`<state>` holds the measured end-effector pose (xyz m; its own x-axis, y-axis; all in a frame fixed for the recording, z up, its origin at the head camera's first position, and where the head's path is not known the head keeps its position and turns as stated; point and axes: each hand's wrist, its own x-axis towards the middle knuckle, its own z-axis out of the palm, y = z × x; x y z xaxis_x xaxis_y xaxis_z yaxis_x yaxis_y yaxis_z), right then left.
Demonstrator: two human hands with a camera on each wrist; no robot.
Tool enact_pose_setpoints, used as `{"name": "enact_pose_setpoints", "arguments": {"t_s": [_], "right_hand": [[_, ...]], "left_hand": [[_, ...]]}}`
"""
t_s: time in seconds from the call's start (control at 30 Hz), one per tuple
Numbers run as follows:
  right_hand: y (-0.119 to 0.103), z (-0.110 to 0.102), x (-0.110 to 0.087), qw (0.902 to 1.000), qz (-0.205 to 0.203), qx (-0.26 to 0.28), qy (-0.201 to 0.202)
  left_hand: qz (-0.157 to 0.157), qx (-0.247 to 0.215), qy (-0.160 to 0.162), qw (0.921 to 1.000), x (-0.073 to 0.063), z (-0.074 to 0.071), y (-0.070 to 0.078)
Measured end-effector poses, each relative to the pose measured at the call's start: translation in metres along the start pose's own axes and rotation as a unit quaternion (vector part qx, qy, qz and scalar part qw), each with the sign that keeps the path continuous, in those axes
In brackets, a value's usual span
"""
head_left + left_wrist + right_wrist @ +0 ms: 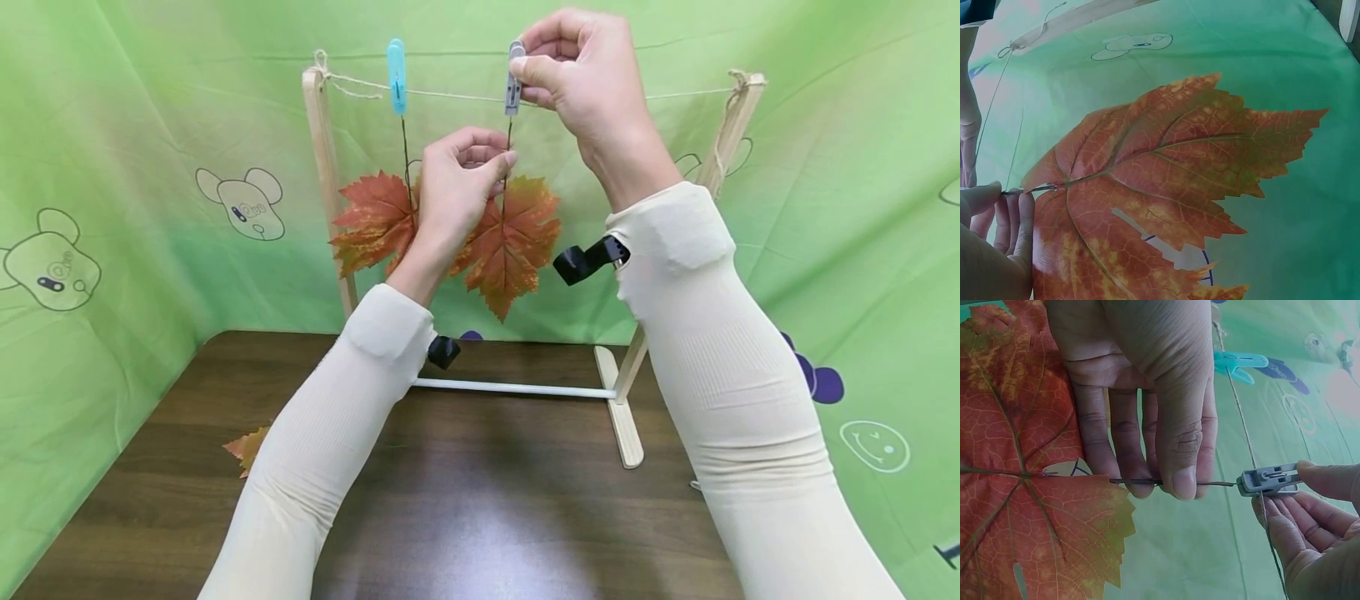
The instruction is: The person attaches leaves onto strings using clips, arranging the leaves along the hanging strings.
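My left hand [467, 179] pinches the thin dark stem of an orange-red artificial maple leaf [517, 246], which hangs tip down. Just above, my right hand [592, 79] holds a grey clothespin [513, 87] by its upper end, between thumb and fingers. In the right wrist view the grey clothespin [1269, 480] sits across the twine [1242, 419], and the stem's end meets its jaws. To the left, a light blue clothespin [397, 79] on the line holds a second maple leaf [375, 221] by its stem; my left hand and wrist partly cover that leaf.
The twine runs between two wooden posts [321, 150], joined low down by a white rod [517, 387]. A wooden foot [628, 429] stands on the brown table [465, 517]. Another leaf [246, 450] lies at left, partly behind my left sleeve. A green printed cloth [150, 125] hangs behind.
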<state>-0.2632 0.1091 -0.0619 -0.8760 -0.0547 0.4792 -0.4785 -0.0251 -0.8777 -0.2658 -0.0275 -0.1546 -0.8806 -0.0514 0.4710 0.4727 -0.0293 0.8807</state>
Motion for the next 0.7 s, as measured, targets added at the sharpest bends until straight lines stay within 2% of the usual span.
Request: {"name": "enact_pose_setpoints", "arguments": {"t_s": [0.27,0.53,0.7], "right_hand": [[-0.0007,-0.0004,-0.0019,0.9992,0.015,-0.036,0.010],[0.0008,-0.0014,-0.0018,0.9994,0.021,-0.023,0.016],[0.0005,-0.0028,-0.0010,0.9995,0.016,-0.022,0.018]], "left_hand": [[0.021,0.025,-0.003,0.9995,-0.0015,0.0003,-0.0025],[0.044,0.026,-0.008,0.9986,-0.0034,-0.0003,-0.0073],[0.052,0.043,-0.009,0.9977,-0.0036,-0.0004,-0.0068]]}}
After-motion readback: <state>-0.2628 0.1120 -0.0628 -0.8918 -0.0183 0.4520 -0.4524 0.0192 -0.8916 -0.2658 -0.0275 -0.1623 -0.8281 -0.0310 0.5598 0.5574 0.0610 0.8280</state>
